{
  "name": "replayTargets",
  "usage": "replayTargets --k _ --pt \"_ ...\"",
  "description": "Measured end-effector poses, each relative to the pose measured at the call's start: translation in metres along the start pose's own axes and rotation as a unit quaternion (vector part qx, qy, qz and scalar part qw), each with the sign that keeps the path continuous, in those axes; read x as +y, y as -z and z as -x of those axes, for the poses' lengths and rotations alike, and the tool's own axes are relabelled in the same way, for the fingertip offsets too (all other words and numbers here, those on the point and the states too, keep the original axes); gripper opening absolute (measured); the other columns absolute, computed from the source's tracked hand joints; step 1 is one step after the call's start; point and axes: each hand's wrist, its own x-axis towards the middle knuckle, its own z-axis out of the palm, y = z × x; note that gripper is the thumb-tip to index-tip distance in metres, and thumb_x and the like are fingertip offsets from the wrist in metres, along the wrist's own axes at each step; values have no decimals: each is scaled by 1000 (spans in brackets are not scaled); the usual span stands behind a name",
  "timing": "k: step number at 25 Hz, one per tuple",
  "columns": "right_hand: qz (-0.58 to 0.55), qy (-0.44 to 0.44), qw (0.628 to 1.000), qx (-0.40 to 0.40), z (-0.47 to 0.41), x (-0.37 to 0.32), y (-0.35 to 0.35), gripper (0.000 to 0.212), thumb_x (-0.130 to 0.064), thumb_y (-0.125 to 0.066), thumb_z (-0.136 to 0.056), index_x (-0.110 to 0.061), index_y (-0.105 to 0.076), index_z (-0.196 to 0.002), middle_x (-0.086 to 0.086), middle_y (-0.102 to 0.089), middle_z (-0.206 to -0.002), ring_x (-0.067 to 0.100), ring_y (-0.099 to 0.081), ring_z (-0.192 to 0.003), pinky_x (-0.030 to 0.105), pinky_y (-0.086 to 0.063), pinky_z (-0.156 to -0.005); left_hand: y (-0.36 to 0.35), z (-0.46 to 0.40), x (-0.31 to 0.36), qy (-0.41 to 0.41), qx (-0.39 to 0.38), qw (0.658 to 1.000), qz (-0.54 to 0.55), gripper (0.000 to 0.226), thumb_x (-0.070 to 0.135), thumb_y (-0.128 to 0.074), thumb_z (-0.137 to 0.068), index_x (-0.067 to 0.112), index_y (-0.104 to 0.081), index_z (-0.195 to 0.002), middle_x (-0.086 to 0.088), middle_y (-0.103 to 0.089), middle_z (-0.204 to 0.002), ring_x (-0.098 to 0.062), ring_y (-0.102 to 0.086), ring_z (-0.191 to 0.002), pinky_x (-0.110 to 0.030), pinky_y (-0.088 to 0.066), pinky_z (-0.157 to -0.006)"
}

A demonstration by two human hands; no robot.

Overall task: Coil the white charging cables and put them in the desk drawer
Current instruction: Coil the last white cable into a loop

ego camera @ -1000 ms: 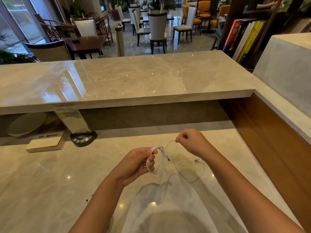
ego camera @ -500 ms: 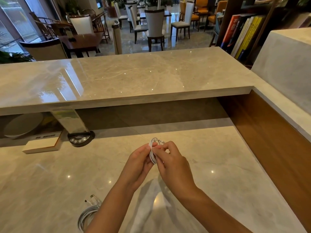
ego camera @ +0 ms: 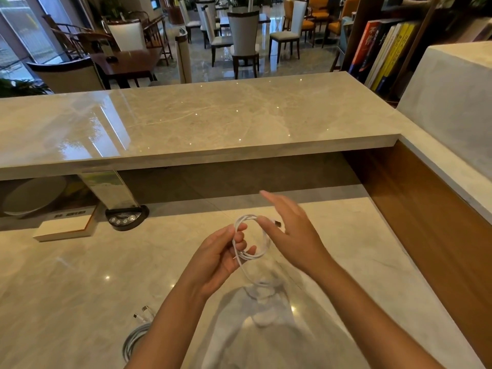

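Observation:
A thin white charging cable [ego camera: 250, 255] is looped into a small coil above the marble desk [ego camera: 66, 288]. My left hand [ego camera: 221, 257] pinches the coil's left side between thumb and fingers. My right hand [ego camera: 290, 233] is at the coil's right side, blurred, its fingers spread and mostly straight; its thumb and a lower finger seem to pinch the cable near a dark plug end [ego camera: 277, 223]. A loose loop hangs below the coil. A second coiled cable [ego camera: 133, 339], greyish white with its plugs showing, lies on the desk under my left forearm. No drawer is in view.
A raised marble counter [ego camera: 199, 123] runs across the back, with a wooden side panel [ego camera: 426, 222] on the right. At the left stand a black button device [ego camera: 126, 217], a white block [ego camera: 64, 230] and an upright sign. Books [ego camera: 383, 49] and chairs lie beyond.
My right hand pulled the cable end out, came in against the coil, and has now drawn apart to the right with fingers spread. The coil has opened wider.

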Motion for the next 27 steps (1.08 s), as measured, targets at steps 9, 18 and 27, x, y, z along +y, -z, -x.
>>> replayTargets --k 9,18,27 --pt "-264 -113 897 -336 -23 15 62 27 -6 -46 -94 -7 -66 -112 8 -60 -75 18 -61 -74 29 -55 -76 -3 4 -3 45 -119 982 -140 20 15 -44 -92 6 -59 -83 -3 -54 -65 -12 -56 -63 -29 -53 -80" --pt "-364 -201 879 -235 -30 23 46 22 -3 -53 -89 -6 -67 -106 4 -70 -79 13 -65 -71 24 -56 -67 -7 -8 -17 -16 -66 995 -67 21 1 -39 -94 2 -60 -91 -3 -54 -63 -10 -54 -57 -24 -54 -73" --pt "-515 -407 718 -232 35 31 -15 53 -42 -42 -91 2 -71 -86 18 -71 -81 19 -66 -57 25 -51 -52 -9 -26 -8 -97 16 983 155 26 3 -34 -98 4 -60 -94 -3 -55 -63 -8 -57 -56 -24 -56 -70"
